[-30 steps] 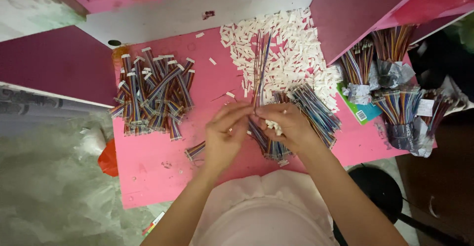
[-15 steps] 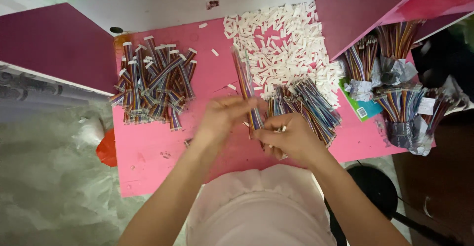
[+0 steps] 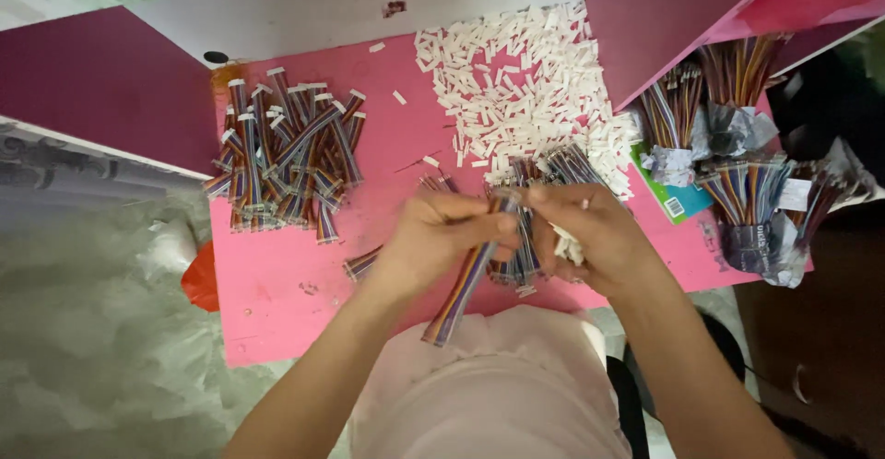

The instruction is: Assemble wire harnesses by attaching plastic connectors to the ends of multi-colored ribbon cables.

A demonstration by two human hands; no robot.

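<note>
My left hand (image 3: pixel 441 242) pinches the top end of a multicoloured ribbon cable (image 3: pixel 464 286) that hangs down towards my lap. My right hand (image 3: pixel 590 236) meets it at the cable's upper end and also keeps several small white connector housings in its palm. Under both hands lies a loose bundle of unfinished ribbon cables (image 3: pixel 553 169) on the pink table (image 3: pixel 277 302). A pile of white connector housings (image 3: pixel 525 81) spreads across the table's far side. A stack of finished cables with white ends (image 3: pixel 286 159) lies at the left.
More cable bundles wrapped in plastic (image 3: pixel 747 192) stand at the right, beside a maroon panel (image 3: pixel 664 26). Another maroon panel (image 3: pixel 101 81) rises at the left. A single cable (image 3: pixel 361 263) lies near my left wrist. An orange object (image 3: pixel 201 279) sits beyond the table's left edge.
The cable in my hands pointed away from me towards the white pile; it has swung round and now hangs towards my lap. Both hands stayed together above the bundle.
</note>
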